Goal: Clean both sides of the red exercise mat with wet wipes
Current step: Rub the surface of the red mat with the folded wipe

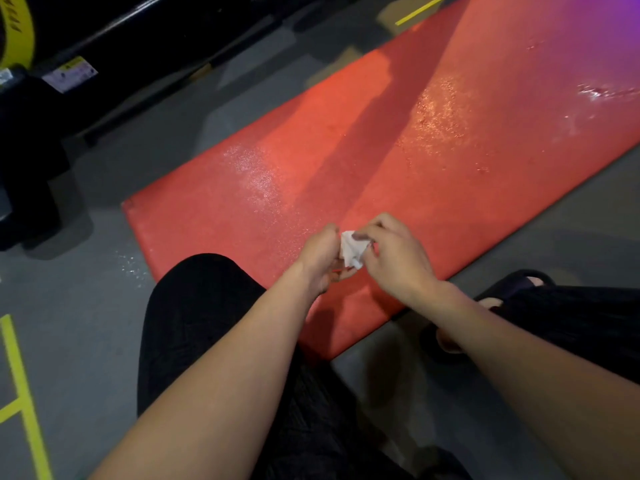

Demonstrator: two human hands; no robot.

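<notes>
Both hands pinch wipe, prob. above mat

text: none legible | sticker on black equipment: print unreadable

Head view, downward (close overhead)

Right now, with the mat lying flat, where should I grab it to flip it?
Probably the near-left corner of the red mat: it lies free on the grey floor, unobstructed. Come in low from the left, fingers under the edge. Both the left hand and right hand hold the wipe.
</notes>
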